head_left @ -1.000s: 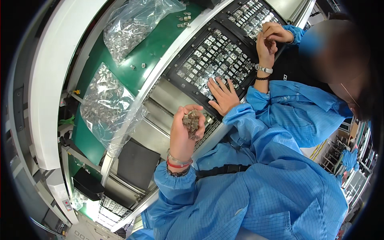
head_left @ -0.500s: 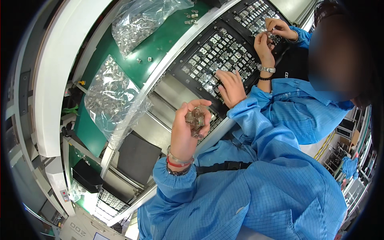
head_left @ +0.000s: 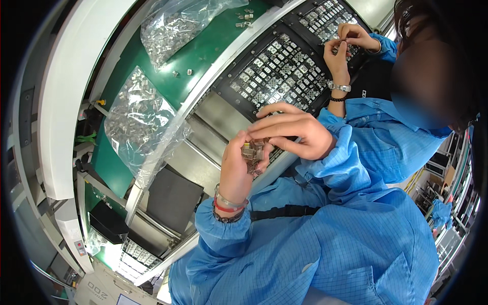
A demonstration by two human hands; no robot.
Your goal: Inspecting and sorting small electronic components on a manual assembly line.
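Parts sit cupped in left hand. Right hand meets it, pinch unclear. Keep palm curled against spills.

sm. metal parts, shiny & ridged; bags glossy clr plastic; sleeve smooth cloth.

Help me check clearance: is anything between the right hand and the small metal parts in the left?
Nothing visible: the right hand is at the metal parts cupped in the left hand.
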